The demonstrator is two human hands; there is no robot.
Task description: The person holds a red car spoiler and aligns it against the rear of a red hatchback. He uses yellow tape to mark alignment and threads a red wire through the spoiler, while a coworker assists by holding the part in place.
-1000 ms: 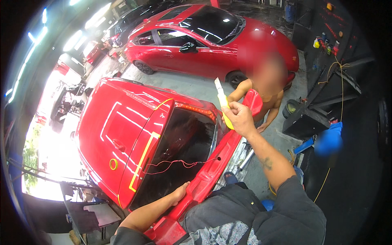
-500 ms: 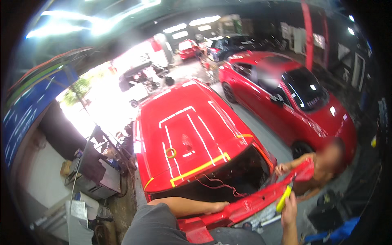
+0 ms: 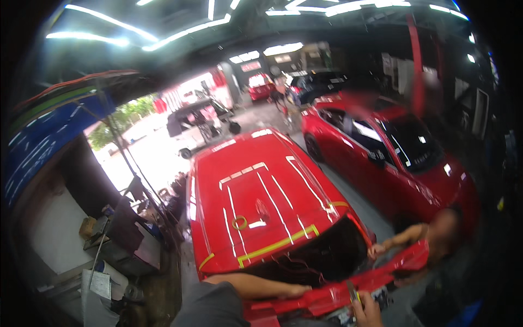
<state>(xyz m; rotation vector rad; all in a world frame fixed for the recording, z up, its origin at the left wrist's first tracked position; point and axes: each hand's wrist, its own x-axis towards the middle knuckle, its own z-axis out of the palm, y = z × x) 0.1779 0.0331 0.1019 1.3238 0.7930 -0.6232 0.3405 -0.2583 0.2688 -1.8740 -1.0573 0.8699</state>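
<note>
A long red car panel (image 3: 335,294) lies across the rear end of a red car, below its dark rear window (image 3: 332,248). My left hand (image 3: 295,290) is closed over the upper edge of that panel, its arm stretched across from the left. Lower right, my right hand (image 3: 368,312) is closed around a yellow-handled tool (image 3: 357,297), its tip up against or just in front of the panel; its exact kind is blurred. Another person's hand (image 3: 376,250) is at the panel's right end. Thin reddish wires (image 3: 305,267) hang in the rear window area.
Yellow tape strips (image 3: 280,246) edge the red roof (image 3: 245,191), where a tape roll (image 3: 239,222) lies. Another red car (image 3: 376,158) stands close on the right. A metal cabinet (image 3: 133,245) and clutter line the left side. A red post (image 3: 416,71) rises at the back right.
My right hand has moved down and left with the tool, bringing it to the panel. My left hand stays on the panel. The view has shifted, so the cars sit lower in it.
</note>
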